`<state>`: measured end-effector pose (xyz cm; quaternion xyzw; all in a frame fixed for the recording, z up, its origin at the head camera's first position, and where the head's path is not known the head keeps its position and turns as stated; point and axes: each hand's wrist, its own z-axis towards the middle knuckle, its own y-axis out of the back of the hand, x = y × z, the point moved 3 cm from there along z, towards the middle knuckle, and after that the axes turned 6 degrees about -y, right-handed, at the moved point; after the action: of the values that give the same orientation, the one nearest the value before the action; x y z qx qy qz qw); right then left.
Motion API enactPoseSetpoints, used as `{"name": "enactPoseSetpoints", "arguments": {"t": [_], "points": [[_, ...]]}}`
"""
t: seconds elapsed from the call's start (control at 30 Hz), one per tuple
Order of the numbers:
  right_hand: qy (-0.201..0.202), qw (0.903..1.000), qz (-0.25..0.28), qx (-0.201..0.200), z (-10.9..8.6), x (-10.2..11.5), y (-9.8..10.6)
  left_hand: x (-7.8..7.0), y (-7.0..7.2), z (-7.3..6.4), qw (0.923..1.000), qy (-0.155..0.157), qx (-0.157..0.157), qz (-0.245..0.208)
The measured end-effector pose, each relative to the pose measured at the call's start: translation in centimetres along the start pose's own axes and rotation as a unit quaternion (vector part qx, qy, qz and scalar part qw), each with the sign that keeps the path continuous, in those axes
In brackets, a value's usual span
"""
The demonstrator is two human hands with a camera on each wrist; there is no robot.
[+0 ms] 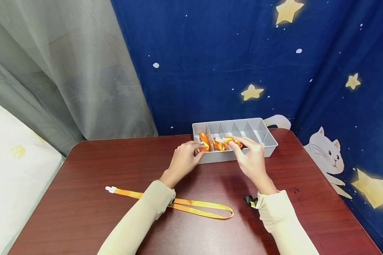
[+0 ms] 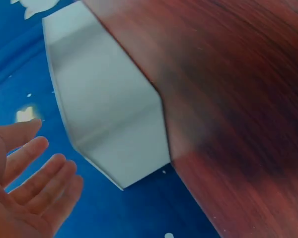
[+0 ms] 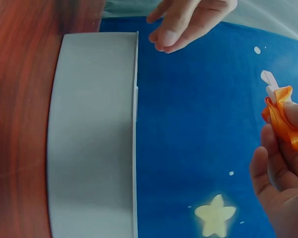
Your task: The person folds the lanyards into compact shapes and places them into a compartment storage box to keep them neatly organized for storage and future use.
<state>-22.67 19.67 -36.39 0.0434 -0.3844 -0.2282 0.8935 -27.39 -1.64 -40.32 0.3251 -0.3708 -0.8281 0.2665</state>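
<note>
My right hand (image 1: 252, 161) pinches a bunched orange lanyard (image 3: 283, 116) with a white clip, held above the grey divided box (image 1: 217, 157). Folded orange lanyards sit in the box's leftmost compartment (image 1: 204, 141) and the one beside it (image 1: 218, 144). At the box's left front corner is my left hand (image 1: 184, 159), its fingertips over the rim beside the first folded lanyard. In the left wrist view that hand's fingers (image 2: 49, 183) are loosely extended, with nothing between them. One more lanyard (image 1: 207, 209) lies stretched out on the table, passing under my left forearm.
The box stands at the table's back edge, against a blue starry curtain (image 1: 198, 71). Its compartments farther right hold no lanyards. A small black and yellow item (image 1: 250, 201) shows beside my right cuff. Grey curtain (image 1: 83, 71) hangs at the back left.
</note>
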Motion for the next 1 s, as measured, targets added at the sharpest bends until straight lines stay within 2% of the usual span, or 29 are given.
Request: {"name": "enactPoseSetpoints", "arguments": {"t": [0.13, 0.23, 0.43, 0.73, 1.0], "points": [[-0.047, 0.9988, -0.001, -0.015, 0.0, -1.1, 0.0, 0.4, -0.6, -0.2, 0.9994, 0.001, 0.024, 0.024], [-0.074, 0.9969, -0.016, -0.022, -0.1, -2.1, 0.0, 0.6, -0.8, -0.4, 0.9992, 0.007, 0.034, 0.022], [-0.096, 0.9916, -0.074, -0.046, 0.0, -4.0, 0.0, 0.6, -1.2, -0.5, 0.9989, 0.01, 0.038, 0.027], [-0.144, 0.9702, -0.18, -0.075, 1.1, -5.9, -0.7, 0.4, -1.3, -0.4, 0.9979, 0.002, 0.042, 0.05], [-0.167, 0.9508, -0.256, -0.053, 1.9, -7.4, -1.7, 0.5, -1.6, -0.4, 0.9964, 0.0, 0.073, 0.043]]}}
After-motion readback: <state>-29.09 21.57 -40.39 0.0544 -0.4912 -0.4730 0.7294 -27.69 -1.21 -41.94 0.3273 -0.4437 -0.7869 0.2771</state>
